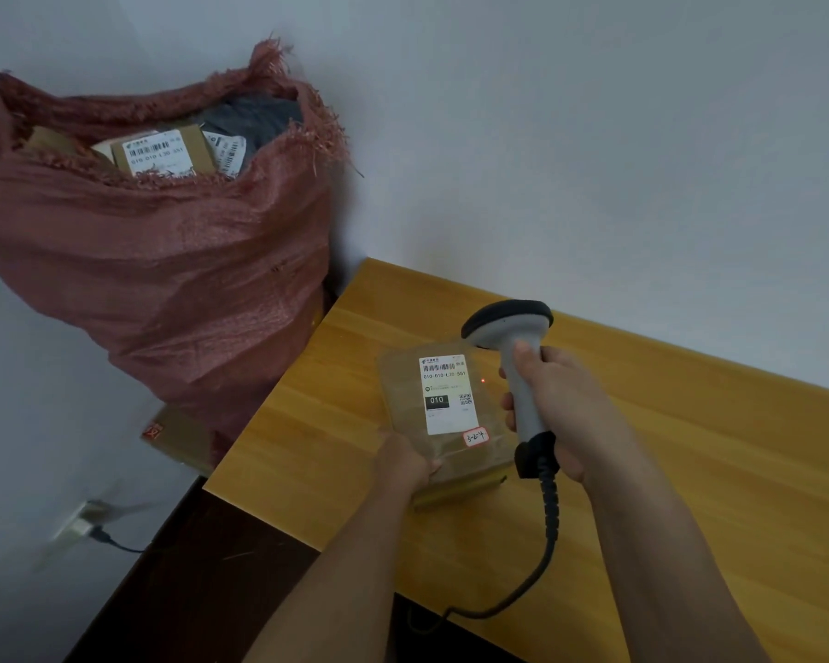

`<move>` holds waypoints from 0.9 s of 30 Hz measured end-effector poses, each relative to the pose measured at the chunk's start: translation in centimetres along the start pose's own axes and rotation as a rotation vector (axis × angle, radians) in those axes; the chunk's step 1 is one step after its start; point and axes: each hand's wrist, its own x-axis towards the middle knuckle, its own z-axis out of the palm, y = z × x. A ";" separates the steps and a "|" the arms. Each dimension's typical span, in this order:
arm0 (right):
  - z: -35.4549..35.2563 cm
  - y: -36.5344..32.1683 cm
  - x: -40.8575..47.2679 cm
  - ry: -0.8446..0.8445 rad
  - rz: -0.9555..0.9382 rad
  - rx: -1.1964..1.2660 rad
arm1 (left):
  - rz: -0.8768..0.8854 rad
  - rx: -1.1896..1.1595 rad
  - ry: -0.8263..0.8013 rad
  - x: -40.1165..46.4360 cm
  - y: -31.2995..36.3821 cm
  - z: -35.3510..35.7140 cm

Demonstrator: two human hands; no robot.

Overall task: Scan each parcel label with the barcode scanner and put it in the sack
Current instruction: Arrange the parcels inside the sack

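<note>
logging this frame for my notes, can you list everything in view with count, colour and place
parcel: 1, brown with white label, on the table, under the scanner
scanner: 1, grey and black, above the parcel's right edge
sack: 1, red woven, left of the table, open, parcels inside
table: 1, yellow wood, against the wall
box: 1, brown, on the floor beside the sack
plug: 1, white, low on the left wall
left hand: holds the parcel's near edge
right hand: grips the scanner handle
</note>
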 end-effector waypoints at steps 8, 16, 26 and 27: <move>-0.8 -0.7 -1.2 0.004 -0.045 -0.072 | -0.008 0.032 0.021 -0.2 0.1 0.1; -1.5 -0.9 -1.5 -0.005 -0.091 -0.094 | 0.008 0.050 0.018 -0.4 0.1 0.3; -2.1 -1.0 -1.5 -0.018 -0.117 -0.155 | -0.011 0.076 0.029 -0.3 0.2 0.5; -2.3 -1.2 -1.7 -0.016 -0.131 -0.169 | -0.014 0.080 0.030 -0.3 0.1 0.5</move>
